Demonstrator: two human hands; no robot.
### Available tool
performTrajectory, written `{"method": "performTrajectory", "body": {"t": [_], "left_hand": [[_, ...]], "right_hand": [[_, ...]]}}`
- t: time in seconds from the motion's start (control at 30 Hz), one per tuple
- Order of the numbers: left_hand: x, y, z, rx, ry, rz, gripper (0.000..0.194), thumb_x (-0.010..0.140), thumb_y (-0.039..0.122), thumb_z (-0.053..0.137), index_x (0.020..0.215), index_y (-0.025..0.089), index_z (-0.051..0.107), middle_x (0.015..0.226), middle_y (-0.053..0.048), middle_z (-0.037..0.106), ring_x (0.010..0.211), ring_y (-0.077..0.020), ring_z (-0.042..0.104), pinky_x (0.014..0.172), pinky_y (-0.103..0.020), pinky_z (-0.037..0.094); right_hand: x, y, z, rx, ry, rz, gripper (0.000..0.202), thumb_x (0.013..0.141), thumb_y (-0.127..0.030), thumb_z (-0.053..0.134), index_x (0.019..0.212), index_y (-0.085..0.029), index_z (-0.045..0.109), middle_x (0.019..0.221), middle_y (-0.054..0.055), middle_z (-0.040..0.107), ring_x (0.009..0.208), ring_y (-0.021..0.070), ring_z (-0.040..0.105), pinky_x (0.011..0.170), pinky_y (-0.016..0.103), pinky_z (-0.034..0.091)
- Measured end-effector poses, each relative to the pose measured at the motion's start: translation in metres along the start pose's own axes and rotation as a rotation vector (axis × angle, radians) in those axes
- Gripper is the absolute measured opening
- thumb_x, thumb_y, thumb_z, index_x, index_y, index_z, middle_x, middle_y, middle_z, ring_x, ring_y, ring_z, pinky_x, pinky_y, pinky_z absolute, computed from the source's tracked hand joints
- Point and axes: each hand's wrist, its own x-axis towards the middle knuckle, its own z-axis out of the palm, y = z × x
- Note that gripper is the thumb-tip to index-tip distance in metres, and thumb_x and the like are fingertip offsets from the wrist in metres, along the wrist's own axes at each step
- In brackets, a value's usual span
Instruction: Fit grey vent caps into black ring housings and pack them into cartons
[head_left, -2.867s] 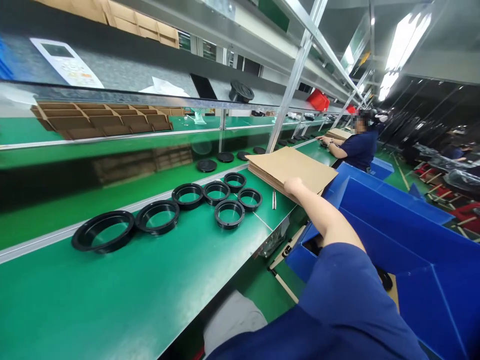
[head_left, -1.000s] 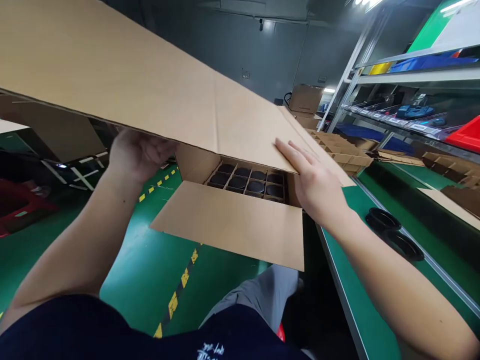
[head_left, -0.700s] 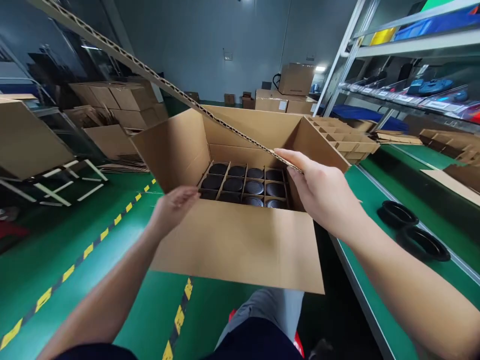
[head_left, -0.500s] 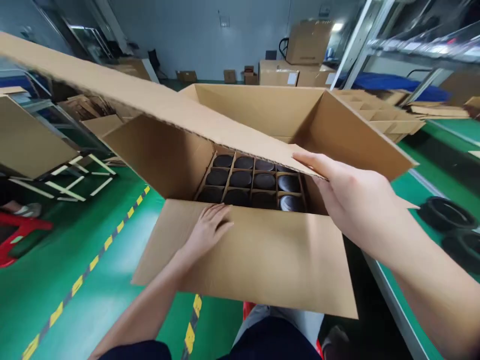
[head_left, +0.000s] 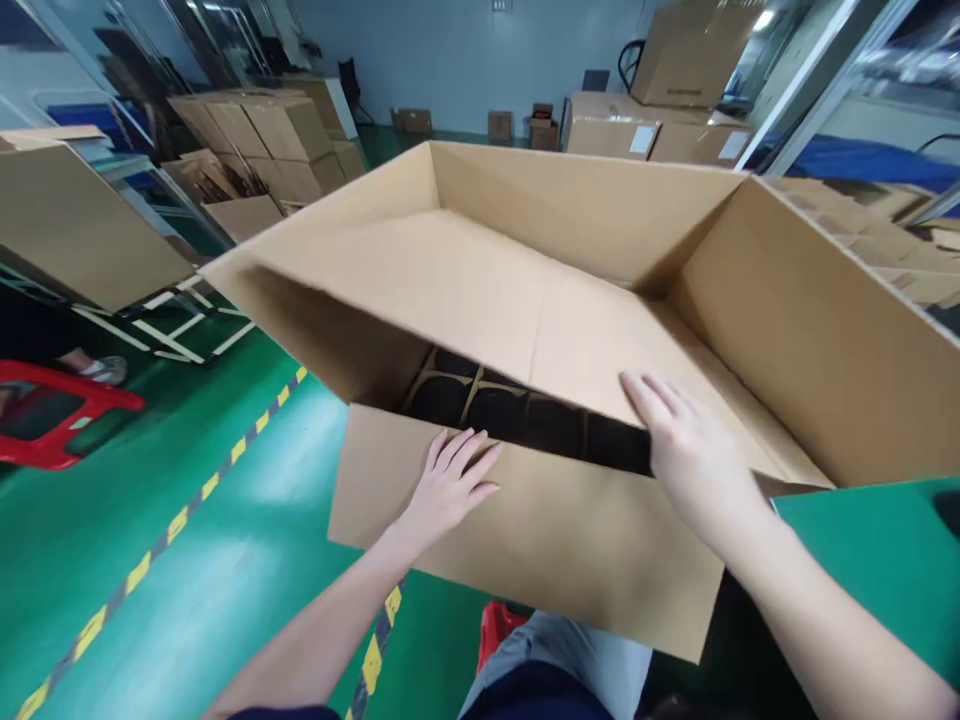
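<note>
My left hand (head_left: 450, 485) lies with fingers spread on the front flap (head_left: 570, 550) of a large open cardboard box, near the flap's fold. A flat cardboard sheet (head_left: 510, 290) slants inside the box, its left side higher than its right. My right hand (head_left: 686, 450) rests on the sheet near its front edge, fingers laid out over the top surface; its thumb is not clearly visible. Under the sheet, several dark round items (head_left: 499, 410) stand in a cardboard divider grid, mostly covered. The box's right flap (head_left: 817, 310) and back flap (head_left: 570, 210) stand up.
Stacked cartons (head_left: 262, 130) stand at the back left, and bigger boxes (head_left: 615, 125) at the back right. Cardboard dividers (head_left: 862, 225) lie to the right. A red stool (head_left: 67, 410) and a person's foot (head_left: 105, 370) are at left. Yellow-black tape (head_left: 180, 520) marks the green floor.
My right hand has brought the cardboard sheet down into the box, covering most of the dark round items. My left hand stays on the front flap, its fingers more spread.
</note>
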Motion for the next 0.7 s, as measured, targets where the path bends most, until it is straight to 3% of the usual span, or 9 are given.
{"method": "performTrajectory", "body": {"t": [0.13, 0.27, 0.37, 0.43, 0.47, 0.53, 0.63, 0.7], "left_hand": [[0.004, 0.003, -0.015, -0.097, 0.049, 0.006, 0.048, 0.101, 0.031, 0.06, 0.147, 0.02, 0.053, 0.141, -0.016, 0.062, 0.137, -0.032, 0.054, 0.116, -0.057, 0.046], [0.011, 0.01, -0.046, -0.218, 0.199, 0.03, 0.062, 0.096, 0.011, 0.062, 0.153, 0.02, 0.043, 0.14, -0.016, 0.06, 0.14, -0.0283, 0.052, 0.109, -0.045, 0.055], [0.034, 0.004, -0.071, -0.167, 0.294, 0.136, 0.07, 0.091, 0.003, 0.063, 0.154, 0.022, 0.041, 0.137, -0.014, 0.062, 0.14, -0.0267, 0.052, 0.114, -0.045, 0.051], [0.06, -0.013, -0.081, -0.116, 0.281, 0.113, 0.064, 0.093, 0.008, 0.063, 0.152, 0.024, 0.045, 0.138, -0.013, 0.062, 0.141, -0.0271, 0.05, 0.119, -0.049, 0.045], [0.076, -0.025, -0.082, -0.102, 0.229, 0.052, 0.057, 0.095, 0.014, 0.061, 0.15, 0.023, 0.048, 0.14, -0.013, 0.062, 0.143, -0.0285, 0.049, 0.122, -0.051, 0.042], [0.108, -0.056, -0.077, -0.081, 0.012, -0.149, 0.051, 0.098, 0.031, 0.058, 0.148, 0.021, 0.052, 0.15, -0.017, 0.055, 0.149, -0.0354, 0.04, 0.123, -0.058, 0.035], [0.147, -0.106, -0.052, 0.0, -0.433, -0.489, 0.083, 0.089, 0.059, 0.063, 0.158, 0.018, 0.041, 0.167, -0.026, 0.027, 0.156, -0.0513, 0.015, 0.118, -0.075, 0.024], [0.162, -0.134, -0.031, 0.045, -0.656, -0.639, 0.106, 0.079, 0.074, 0.065, 0.163, 0.02, 0.03, 0.169, -0.029, 0.015, 0.155, -0.0554, 0.008, 0.115, -0.079, 0.021]], "right_hand": [[-0.002, -0.013, 0.032, -0.114, -0.134, -0.011, 0.061, 0.095, 0.001, 0.031, 0.151, -0.011, 0.052, 0.148, 0.023, 0.055, 0.138, 0.0366, 0.053, 0.11, 0.05, 0.049], [-0.004, -0.018, 0.053, -0.118, -0.252, -0.024, 0.062, 0.096, 0.002, 0.028, 0.153, -0.01, 0.05, 0.147, 0.024, 0.055, 0.136, 0.0352, 0.054, 0.11, 0.047, 0.048], [-0.002, -0.014, 0.066, -0.072, -0.334, -0.045, 0.062, 0.097, 0.001, 0.024, 0.154, -0.01, 0.049, 0.147, 0.025, 0.054, 0.139, 0.0363, 0.051, 0.111, 0.049, 0.046], [0.002, -0.008, 0.073, 0.011, -0.417, -0.049, 0.063, 0.098, 0.0, 0.023, 0.158, -0.009, 0.042, 0.152, 0.027, 0.048, 0.145, 0.0375, 0.043, 0.115, 0.053, 0.041], [0.004, -0.005, 0.075, 0.07, -0.472, -0.048, 0.062, 0.1, -0.003, 0.024, 0.16, -0.009, 0.038, 0.156, 0.027, 0.043, 0.148, 0.038, 0.038, 0.117, 0.055, 0.038], [0.008, 0.004, 0.076, 0.207, -0.598, -0.043, 0.058, 0.107, -0.019, 0.031, 0.165, -0.013, 0.027, 0.164, 0.026, 0.03, 0.155, 0.0387, 0.025, 0.121, 0.061, 0.03], [0.015, 0.022, 0.072, 0.38, -0.788, -0.017, 0.078, 0.105, -0.059, 0.044, 0.168, -0.025, 0.014, 0.171, 0.021, 0.01, 0.158, 0.042, 0.006, 0.121, 0.071, 0.016], [0.02, 0.034, 0.072, 0.477, -0.888, 0.013, 0.084, 0.101, -0.072, 0.042, 0.168, -0.031, 0.013, 0.173, 0.018, 0.003, 0.158, 0.0419, -0.002, 0.12, 0.073, 0.012]]}}
